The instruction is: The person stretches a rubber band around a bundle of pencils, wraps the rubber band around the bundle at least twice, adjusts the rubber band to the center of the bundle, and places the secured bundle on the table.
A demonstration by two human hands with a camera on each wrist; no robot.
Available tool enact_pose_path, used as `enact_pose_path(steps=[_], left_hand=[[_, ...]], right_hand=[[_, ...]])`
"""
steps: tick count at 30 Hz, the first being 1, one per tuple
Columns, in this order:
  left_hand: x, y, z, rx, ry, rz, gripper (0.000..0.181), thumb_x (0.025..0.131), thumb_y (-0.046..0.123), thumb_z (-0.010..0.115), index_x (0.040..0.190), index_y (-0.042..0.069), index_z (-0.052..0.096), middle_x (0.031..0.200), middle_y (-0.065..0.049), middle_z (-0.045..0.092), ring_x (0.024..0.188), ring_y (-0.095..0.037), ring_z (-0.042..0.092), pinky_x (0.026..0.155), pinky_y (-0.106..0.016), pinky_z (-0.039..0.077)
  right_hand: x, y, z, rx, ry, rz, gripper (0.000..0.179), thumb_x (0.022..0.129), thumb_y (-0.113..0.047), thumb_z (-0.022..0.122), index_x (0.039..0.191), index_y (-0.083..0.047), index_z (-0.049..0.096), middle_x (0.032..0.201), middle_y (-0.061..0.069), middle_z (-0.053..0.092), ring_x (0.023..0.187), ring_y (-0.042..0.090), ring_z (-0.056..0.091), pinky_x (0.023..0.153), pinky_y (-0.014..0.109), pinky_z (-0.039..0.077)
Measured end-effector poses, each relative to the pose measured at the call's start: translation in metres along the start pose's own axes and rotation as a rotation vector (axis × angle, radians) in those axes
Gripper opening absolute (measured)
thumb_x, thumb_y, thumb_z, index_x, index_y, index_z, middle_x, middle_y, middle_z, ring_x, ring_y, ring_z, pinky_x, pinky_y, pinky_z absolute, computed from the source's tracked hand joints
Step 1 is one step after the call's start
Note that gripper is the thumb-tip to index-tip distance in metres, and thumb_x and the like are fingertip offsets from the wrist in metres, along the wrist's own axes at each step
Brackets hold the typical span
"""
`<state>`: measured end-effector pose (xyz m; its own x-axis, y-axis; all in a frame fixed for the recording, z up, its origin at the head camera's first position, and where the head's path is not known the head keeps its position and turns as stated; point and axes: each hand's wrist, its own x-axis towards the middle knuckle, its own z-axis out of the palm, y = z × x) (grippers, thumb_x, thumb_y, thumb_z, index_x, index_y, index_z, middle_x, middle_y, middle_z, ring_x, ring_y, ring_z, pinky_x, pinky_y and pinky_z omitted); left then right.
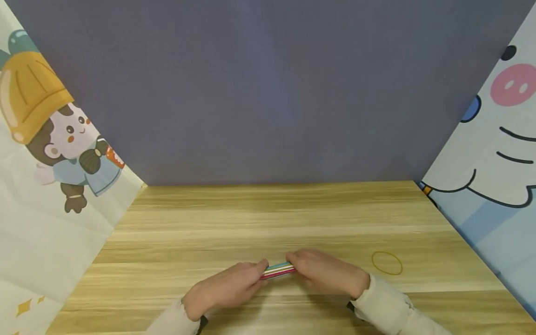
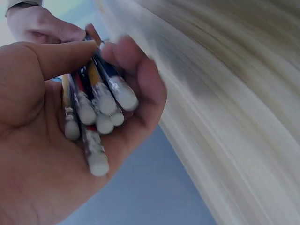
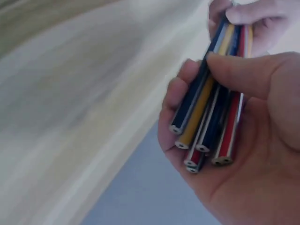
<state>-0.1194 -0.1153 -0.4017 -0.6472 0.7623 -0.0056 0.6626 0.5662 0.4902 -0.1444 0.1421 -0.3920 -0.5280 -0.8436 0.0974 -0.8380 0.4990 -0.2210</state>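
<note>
- White eraser tips [image 2: 98, 166] in silvery ferrules crowd one end of a bundle of pencils [image 1: 278, 270], sitting at uneven depths in the left palm.
- At the other end, the barrels finish flat, each with a small dark core; dark blue, yellow and red ones show, plus slim pale edges.
- Held between both hands over the near part of the desk [image 1: 276, 218], the bundle slants slightly up to the right in the head view.
- Overlap hides some pencils, so their number cannot be told; the head view shows only a short middle stretch, and the wrist views are blurred.
- Left hand [image 1: 232, 284]: clamped on the eraser end, thumb across the top, fingers curled round.
- Right hand [image 1: 328, 273]: clamped likewise on the flat end, thumb pressing down on the barrels.
- Forearms angle inward; their pale sleeves [image 1: 389, 304] are cut off by the lower edge.
- Yellow rubber band [image 1: 382, 252], a loose oval loop, lies on the desk beyond the right wrist.
</note>
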Motion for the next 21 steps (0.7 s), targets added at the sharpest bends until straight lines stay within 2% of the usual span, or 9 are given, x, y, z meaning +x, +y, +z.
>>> enact_pose_path(steps=[4,6,9,11,13,15,18,21], left_hand=[[-0.001,0.005,-0.003,-0.134,-0.038,0.025,0.012,0.106,0.026,0.049,0.101,0.015,0.045,0.073,0.014,0.044,0.058,0.002,0.039,0.053,-0.014,0.041],[-0.002,0.005,-0.004,-0.249,-0.060,0.029,0.018,0.107,0.031,0.045,0.099,0.016,0.045,0.069,0.014,0.040,0.054,0.003,0.035,0.048,-0.015,0.037],[-0.002,0.005,-0.003,-0.512,-0.114,0.037,0.025,0.108,0.032,0.042,0.100,0.009,0.048,0.067,0.012,0.039,0.050,0.002,0.031,0.045,-0.014,0.032],[-0.003,0.005,-0.003,-0.721,-0.154,0.042,0.027,0.109,0.027,0.040,0.108,0.001,0.047,0.067,0.009,0.039,0.049,0.001,0.031,0.044,-0.014,0.030],[-0.004,0.006,-0.003,-0.915,-0.192,0.051,0.030,0.110,0.022,0.038,0.115,-0.007,0.043,0.069,0.006,0.039,0.048,-0.001,0.030,0.043,-0.016,0.028],[-0.005,0.008,-0.003,-1.057,-0.217,0.061,0.032,0.110,0.019,0.037,0.117,-0.012,0.037,0.070,0.004,0.038,0.048,-0.002,0.029,0.041,-0.017,0.026],[-0.005,0.012,-0.003,-1.179,-0.240,0.072,0.034,0.110,0.018,0.035,0.116,-0.015,0.033,0.072,0.003,0.037,0.049,-0.003,0.028,0.041,-0.018,0.025],[-0.002,0.017,-0.002,-1.222,-0.248,0.080,0.033,0.111,0.018,0.034,0.116,-0.014,0.033,0.074,0.003,0.038,0.050,-0.004,0.030,0.043,-0.019,0.028]], right_hand=[[-0.002,-0.002,-0.014,0.088,-0.006,0.011,0.019,0.091,-0.006,0.070,0.089,-0.017,0.055,0.074,-0.015,0.046,0.065,0.001,0.042,0.059,0.018,0.041],[-0.002,-0.001,-0.021,0.182,-0.009,0.028,0.015,0.093,-0.011,0.071,0.090,-0.019,0.059,0.076,-0.016,0.050,0.065,0.000,0.044,0.059,0.018,0.042],[-0.004,0.003,-0.034,0.343,0.021,0.078,0.009,0.092,-0.021,0.074,0.095,-0.025,0.066,0.083,-0.018,0.059,0.070,0.000,0.053,0.061,0.020,0.048],[-0.007,0.007,-0.042,0.482,0.062,0.116,0.015,0.091,-0.026,0.074,0.105,-0.027,0.068,0.094,-0.016,0.066,0.079,0.003,0.060,0.069,0.024,0.053],[-0.011,0.012,-0.048,0.640,0.120,0.137,0.020,0.096,-0.026,0.069,0.116,-0.024,0.068,0.108,-0.010,0.069,0.091,0.010,0.065,0.078,0.030,0.056],[-0.013,0.015,-0.051,0.788,0.179,0.144,0.025,0.102,-0.022,0.060,0.127,-0.020,0.064,0.119,-0.002,0.068,0.104,0.018,0.065,0.088,0.034,0.055],[-0.013,0.013,-0.051,0.962,0.239,0.164,0.031,0.109,-0.018,0.042,0.135,-0.014,0.059,0.129,0.008,0.064,0.115,0.025,0.062,0.096,0.034,0.052],[-0.009,0.005,-0.047,1.032,0.321,0.181,0.034,0.111,-0.023,0.034,0.130,-0.006,0.057,0.129,0.013,0.062,0.118,0.027,0.061,0.098,0.032,0.050]])
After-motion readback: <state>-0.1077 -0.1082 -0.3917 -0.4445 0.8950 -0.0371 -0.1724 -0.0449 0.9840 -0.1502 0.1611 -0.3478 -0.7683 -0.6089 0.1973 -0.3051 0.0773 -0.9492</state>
